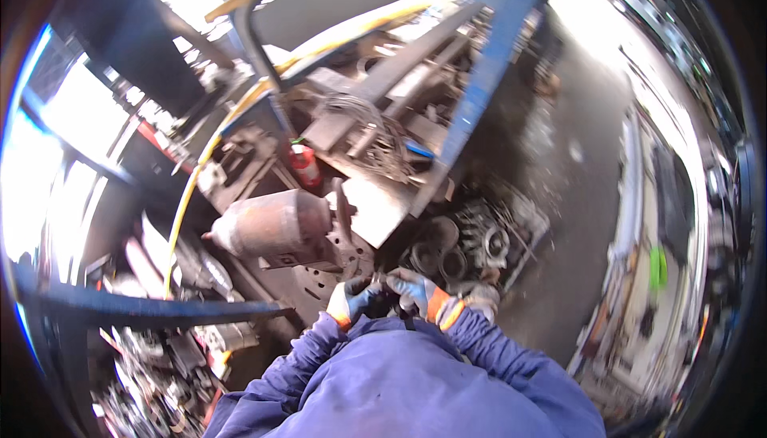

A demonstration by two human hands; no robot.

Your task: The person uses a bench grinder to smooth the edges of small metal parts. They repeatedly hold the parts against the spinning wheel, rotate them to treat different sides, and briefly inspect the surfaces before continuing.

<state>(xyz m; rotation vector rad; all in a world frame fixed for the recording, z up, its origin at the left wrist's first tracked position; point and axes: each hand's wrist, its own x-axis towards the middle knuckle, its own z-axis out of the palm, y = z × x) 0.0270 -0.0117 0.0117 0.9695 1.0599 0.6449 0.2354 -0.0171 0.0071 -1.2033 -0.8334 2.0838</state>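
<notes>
Close in front of my body, both hands are raised near each other in grey-blue work gloves with orange cuffs. My left hand (356, 298) has its fingers curled together. Beside it my right hand (411, 290) is also closed, thumb and fingers pinched. Something small seems to sit between the fingertips, too blurred to name. Just beyond and to the left lies a rusty brown cylindrical motor-like body (276, 226) with a flange at its right end. A steel plate with holes (315, 282) is below it, next to my left hand.
A cluttered bench holds a wire coil (383, 146), steel bars and a red bottle (304, 165). A blue post (487, 86) rises ahead. Metal parts fill a crate (487, 238) at right. A yellow hose (188, 198) hangs left, above a scrap pile (160, 374).
</notes>
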